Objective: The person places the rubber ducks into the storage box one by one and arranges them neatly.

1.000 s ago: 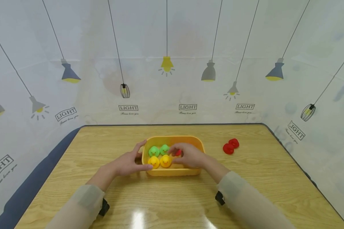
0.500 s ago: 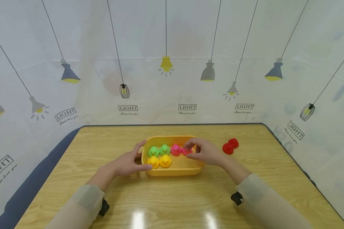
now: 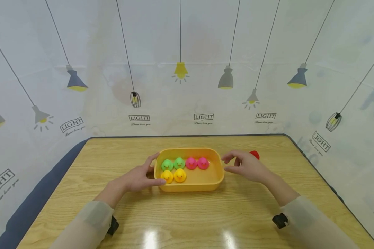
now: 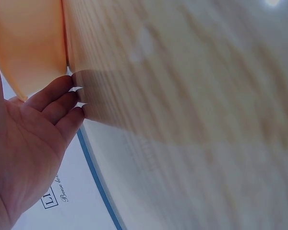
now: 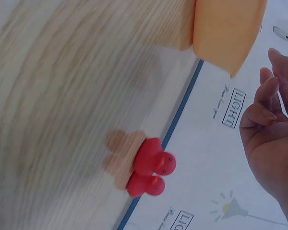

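Note:
A yellow plastic bin (image 3: 190, 187) stands on the table, holding two green rubber ducks (image 3: 179, 163), two pink rubber ducks (image 3: 203, 163) and two yellow rubber ducks (image 3: 179, 175). My left hand (image 3: 139, 178) holds the bin's left end, thumb over the front rim and fingers along the outer wall. Just past the right end is my right hand (image 3: 247, 166), fingers loosely bent with nothing between them. It hides most of two red rubber ducks in the head view; the right wrist view shows both red ducks (image 5: 151, 163) side by side on the table.
The wooden table (image 3: 180, 214) ends at a dark edge along the back. Behind it hangs a pale curtain (image 3: 187, 100) printed with lamps and lettering. Black wrist cameras (image 3: 279, 220) sit under both sleeves.
The right hand has let go of the second pink duck inside the bin and moved right, out past the rim toward the red ducks. The left hand has stayed in place.

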`<state>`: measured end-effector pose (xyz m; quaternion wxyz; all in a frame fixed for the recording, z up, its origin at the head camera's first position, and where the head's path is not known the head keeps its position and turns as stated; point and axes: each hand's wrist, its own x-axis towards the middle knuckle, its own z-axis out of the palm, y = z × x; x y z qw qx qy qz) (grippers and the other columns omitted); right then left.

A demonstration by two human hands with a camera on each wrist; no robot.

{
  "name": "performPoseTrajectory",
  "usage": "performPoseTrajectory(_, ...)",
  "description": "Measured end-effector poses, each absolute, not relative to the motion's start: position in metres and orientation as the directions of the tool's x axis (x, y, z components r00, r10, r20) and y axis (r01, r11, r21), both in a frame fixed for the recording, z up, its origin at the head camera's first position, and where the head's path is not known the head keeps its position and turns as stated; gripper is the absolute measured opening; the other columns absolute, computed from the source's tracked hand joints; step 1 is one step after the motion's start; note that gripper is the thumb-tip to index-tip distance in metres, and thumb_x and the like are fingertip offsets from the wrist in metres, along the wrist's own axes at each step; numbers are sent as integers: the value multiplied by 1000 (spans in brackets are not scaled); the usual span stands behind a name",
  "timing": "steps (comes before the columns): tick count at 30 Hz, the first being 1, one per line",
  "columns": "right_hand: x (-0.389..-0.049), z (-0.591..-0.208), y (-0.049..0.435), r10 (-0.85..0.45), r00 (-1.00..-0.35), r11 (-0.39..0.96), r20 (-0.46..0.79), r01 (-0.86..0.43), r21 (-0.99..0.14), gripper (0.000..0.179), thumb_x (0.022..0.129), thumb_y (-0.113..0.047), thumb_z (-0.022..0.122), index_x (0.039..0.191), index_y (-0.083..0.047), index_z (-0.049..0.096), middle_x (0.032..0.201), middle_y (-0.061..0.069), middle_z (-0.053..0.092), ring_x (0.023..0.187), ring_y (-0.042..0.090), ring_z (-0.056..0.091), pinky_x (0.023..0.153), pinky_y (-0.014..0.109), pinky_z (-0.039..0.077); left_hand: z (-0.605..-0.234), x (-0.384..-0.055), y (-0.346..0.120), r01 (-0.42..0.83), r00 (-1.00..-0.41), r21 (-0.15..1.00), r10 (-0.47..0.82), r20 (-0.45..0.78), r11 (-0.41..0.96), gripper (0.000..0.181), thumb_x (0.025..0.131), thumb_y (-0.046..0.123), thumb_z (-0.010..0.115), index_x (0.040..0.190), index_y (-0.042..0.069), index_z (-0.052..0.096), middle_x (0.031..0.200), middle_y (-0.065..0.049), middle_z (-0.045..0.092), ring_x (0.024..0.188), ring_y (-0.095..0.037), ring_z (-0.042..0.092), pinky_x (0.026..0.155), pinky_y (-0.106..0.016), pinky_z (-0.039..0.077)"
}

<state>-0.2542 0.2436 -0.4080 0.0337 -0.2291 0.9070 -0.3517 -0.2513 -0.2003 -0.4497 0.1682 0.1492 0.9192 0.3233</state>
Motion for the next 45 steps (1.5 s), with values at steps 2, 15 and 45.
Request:
performPoseTrajectory(2, -254, -409, 252, -429, -898, 649, 101, -383, -657, 31, 99, -21, 83, 128, -13, 75, 118, 10, 77, 77, 18, 58, 66, 25, 51, -450, -251, -200, 161, -899, 646, 380, -216, 746, 118, 91, 76, 75, 176, 42, 1, 168, -16, 54, 157, -48, 46, 128, -73, 31)
performPoseTrajectory(15, -255, -424, 305, -376, -923, 678, 80, -333, -656, 30, 103, -23, 80, 130, -12, 73, 115, 7, 74, 81, 15, 54, 69, 26, 49, -450, -251, -200, 157, -898, 646, 380, -220, 747, 117, 92, 74, 76, 176, 41, 1, 167, -16, 55, 157, -48, 46, 129, -74, 29)
performPoseTrajectory(45, -279, -442, 353, -300, -954, 710, -27, -205, -674, 41, 106, -20, 75, 145, -8, 67, 128, 19, 70, 93, 23, 61, 72, 34, 54, -446, -249, -200, 157, -896, 660, 386, -218, 735, 118, 91, 73, 77, 176, 42, 1, 167, -16, 54, 157, -48, 46, 129, -72, 31)
